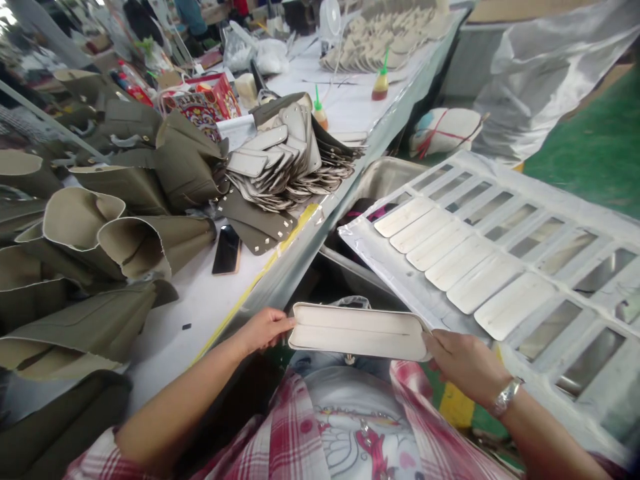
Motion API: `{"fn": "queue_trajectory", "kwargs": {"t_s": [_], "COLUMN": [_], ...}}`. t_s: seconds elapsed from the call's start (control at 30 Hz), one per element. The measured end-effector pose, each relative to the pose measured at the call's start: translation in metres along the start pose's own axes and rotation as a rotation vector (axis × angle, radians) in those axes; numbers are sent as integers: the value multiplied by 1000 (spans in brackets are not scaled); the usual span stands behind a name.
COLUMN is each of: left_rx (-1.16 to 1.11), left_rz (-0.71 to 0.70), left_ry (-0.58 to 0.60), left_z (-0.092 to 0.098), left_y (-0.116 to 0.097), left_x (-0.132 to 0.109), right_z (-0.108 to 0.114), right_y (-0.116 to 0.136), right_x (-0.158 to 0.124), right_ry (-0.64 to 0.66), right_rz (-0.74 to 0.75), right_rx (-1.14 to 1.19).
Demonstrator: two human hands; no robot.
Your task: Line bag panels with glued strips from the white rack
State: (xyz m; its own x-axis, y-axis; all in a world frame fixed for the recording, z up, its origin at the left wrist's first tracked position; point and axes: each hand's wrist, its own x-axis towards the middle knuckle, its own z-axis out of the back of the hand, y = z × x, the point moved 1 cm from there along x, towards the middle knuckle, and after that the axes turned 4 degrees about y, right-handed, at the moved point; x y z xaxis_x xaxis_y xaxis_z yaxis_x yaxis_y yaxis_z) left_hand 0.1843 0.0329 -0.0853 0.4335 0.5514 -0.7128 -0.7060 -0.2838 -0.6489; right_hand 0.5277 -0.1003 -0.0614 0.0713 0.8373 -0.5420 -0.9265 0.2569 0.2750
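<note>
- Currently, my left hand (267, 328) and right hand (461, 360) pinch opposite ends of a panel (357, 320), held in the air between desk (193, 300) and rack (380, 250).
- Done, I judge: six strips (515, 307) rowed on the rack.
- Left, I'd say: this panel, at least.
- Whether the desk's pile (280, 160) awaits work, I can't tell.

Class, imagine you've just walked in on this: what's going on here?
A person holds a long pale panel lengthwise across their front, the left hand at one end and the right hand at the other. To their right, six pale pieces lie in a row on a slotted rack. On the table to their left are olive-coloured pieces, a phone and a heap of flat panels.
</note>
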Motion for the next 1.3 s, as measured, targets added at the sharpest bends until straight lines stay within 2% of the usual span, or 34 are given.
{"fn": "queue_trajectory", "kwargs": {"t_s": [0.07, 0.17, 0.27, 0.33, 0.4, 0.43, 0.5, 0.57, 0.63, 0.7, 0.83, 0.9, 1.0, 1.1, 1.2, 1.23, 1.3], "left_rx": [53, 189, 420, 608, 747, 778, 793, 859, 961, 1023, 1015, 1009, 1008, 1015, 1031, 1033, 1024], "left_rz": [-13, -55, -137, -180, -320, -460, -788, -940, -959, -935, -921, -912, -912, -909, -899, -898, -896], "left_ry": [-5, 5, -42, -121, -231, -257, -216, -102, 0, 47, 73, 89, 100, 108, 119, 123, 129], "left_z": [1, 5, 9, 2, -18, -34, -71, -105, -129, -140, -137, -134, -133, -135, -135, -134, -133], "left_y": [-3, -3, -5, -15, -34, -47, -73, -95, -109, -114, -114, -115, -117, -119, -120, -120, -120], "left_x": [-2, -5, -2, -5, -15, -19, -23, -17, -5, 6, 13, 12, 12, 13, 14, 14, 14], "right_z": [4, 12, 15, 15, 13, 12, 11, 10, 7, 2, -13, -19, -20, -10, 2, 3, 1], "right_y": [5, 16, 22, 22, 22, 23, 26, 25, 20, 10, -17, -25, -20, -5, 4, 2, -7], "right_x": [-3, -14, -18, -17, -16, -15, -13, -11, -9, -7, -4, -3, -3, -6, -7, -6, -3], "right_ry": [-25, 29, 83, 80, 71, 66, 52, 58, 105, 171, 264, 273, 214, 109, 27, 55, 200], "right_rz": [-15, -13, -66, -110, -135, -139, -140, -137, -140, -147, -108, -67, -71, -138, -130, -116, -90], "right_rx": [16, -63, -99, -75, -43, -30, -14, 53, 184, 405, 1117, 1302, 1176, 823, 532, 554, 801]}}
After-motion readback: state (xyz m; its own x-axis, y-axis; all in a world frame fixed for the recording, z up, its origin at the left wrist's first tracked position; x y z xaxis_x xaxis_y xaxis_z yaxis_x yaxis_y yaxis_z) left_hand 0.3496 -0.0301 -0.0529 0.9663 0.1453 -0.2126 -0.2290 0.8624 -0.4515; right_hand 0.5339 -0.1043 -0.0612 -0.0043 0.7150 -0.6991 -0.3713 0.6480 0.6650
